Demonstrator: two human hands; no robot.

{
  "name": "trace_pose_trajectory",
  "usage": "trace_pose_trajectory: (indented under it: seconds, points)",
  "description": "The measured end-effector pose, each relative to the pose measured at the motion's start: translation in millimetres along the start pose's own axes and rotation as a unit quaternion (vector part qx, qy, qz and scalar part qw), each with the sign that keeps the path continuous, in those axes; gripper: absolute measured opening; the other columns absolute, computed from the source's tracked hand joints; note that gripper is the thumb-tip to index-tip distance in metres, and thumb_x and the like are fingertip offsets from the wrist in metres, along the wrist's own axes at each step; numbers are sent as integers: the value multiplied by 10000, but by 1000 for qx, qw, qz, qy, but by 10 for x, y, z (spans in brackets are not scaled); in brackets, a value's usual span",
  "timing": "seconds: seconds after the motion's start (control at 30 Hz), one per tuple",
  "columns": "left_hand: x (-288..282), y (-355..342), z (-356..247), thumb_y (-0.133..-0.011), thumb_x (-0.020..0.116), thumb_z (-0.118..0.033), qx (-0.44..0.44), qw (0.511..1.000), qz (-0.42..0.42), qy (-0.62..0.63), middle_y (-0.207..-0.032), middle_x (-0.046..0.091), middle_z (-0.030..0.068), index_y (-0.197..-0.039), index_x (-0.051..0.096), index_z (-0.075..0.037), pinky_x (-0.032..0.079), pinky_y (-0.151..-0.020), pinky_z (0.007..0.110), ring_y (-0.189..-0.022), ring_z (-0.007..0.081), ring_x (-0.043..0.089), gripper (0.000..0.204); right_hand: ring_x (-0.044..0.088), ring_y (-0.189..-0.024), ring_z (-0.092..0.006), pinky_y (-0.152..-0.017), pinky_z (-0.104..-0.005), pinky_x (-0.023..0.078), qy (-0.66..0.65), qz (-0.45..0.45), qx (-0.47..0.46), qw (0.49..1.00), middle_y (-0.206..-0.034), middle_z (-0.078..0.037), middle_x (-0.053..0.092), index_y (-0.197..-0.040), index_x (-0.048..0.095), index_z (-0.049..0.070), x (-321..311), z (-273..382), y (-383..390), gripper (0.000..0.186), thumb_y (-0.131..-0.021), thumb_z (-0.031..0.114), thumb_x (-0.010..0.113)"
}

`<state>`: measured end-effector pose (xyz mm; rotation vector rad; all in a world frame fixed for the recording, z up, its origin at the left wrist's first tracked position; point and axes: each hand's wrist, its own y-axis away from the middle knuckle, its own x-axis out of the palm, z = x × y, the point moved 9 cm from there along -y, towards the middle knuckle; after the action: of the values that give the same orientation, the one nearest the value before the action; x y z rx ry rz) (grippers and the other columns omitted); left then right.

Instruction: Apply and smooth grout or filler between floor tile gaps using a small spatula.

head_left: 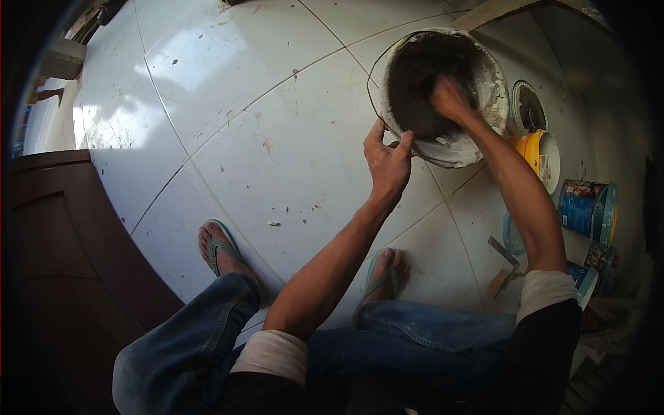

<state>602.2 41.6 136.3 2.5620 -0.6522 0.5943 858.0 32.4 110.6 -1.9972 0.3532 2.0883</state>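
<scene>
Left grip on bucket rim; inside, perhaps dark paste.

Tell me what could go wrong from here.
The bucket could shift or tip if the left hand, at its near rim, slips while the right hand is inside. That hand is bare, so the pale residue might irritate it. The bladed tool on the floor near the sandalled right foot could be stepped on.
</scene>
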Motion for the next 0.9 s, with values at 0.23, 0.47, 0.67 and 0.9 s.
trace_pose_trajectory:
  seconds: [0.23,0.47,0.67,0.9]
  points:
    - [-82,-12,14,-982,687,-10,2,1000,-7,-12,-1166,697,67,-1242,673,17,680,-734,313,-921,141,712,261,681,-1153,-517,-938,-583,580,-57,17,90,994,-1202,-315,713,-1162,685,-56,156,-36,-130,380,-887,207,687]
    - [-91,-15,-12,-978,690,1,18,1000,-11,-16,-1183,695,73,-1236,672,18,685,-736,318,-925,147,716,259,696,-1110,-508,-979,-568,569,-18,23,6,1000,-1183,-319,709,-1116,718,-73,252,194,-104,397,-901,261,717]
    - [74,14,48,-975,691,9,17,1000,6,-3,-1180,701,76,-1226,675,15,684,-724,309,-931,148,717,251,643,-1208,-490,-1048,-555,534,75,-5,-124,989,-1259,-312,673,-1166,718,-72,459,189,107,413,-904,246,725]
    - [108,67,45,-964,682,21,-1,1000,2,15,-1085,714,70,-1292,660,53,579,-723,296,-843,130,678,330,637,-1173,-504,-1083,-556,502,119,-63,-118,984,-1192,-279,697,-1239,675,-50,358,206,179,420,-892,184,717]
